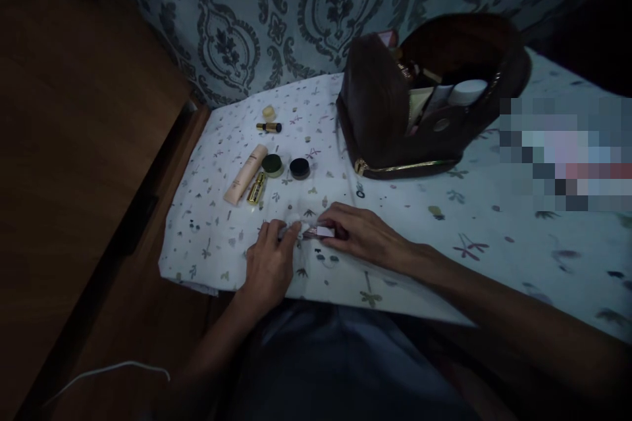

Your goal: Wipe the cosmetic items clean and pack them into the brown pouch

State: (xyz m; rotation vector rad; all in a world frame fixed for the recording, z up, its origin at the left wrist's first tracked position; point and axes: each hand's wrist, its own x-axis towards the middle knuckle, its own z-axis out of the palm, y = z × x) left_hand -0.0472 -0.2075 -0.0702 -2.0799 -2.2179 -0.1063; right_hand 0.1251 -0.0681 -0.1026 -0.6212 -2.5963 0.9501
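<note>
Close to the front edge of the cloth-covered table, my left hand (pixel 271 260) is closed on a crumpled white wad (pixel 295 219), which looks like tissue or cotton. My right hand (pixel 363 231) pinches a small slim cosmetic item (pixel 324 231) with a pale label and a clear or shiny end. That end touches the white wad; its exact kind is too dim to tell. Beyond my hands lie a peach squeeze tube (pixel 247 174), a small gold bottle (pixel 256 189), a green-lidded jar (pixel 272 166) and a black-lidded jar (pixel 299 169).
An unzipped brown cosmetic bag (pixel 375 105) full of items stands at the back right. Farther back are a gold-and-black tube (pixel 269 127) and a yellowish lump (pixel 268 112). A wooden cabinet (pixel 83 112) borders the left side; a blurred-out patch (pixel 573 154) covers the right.
</note>
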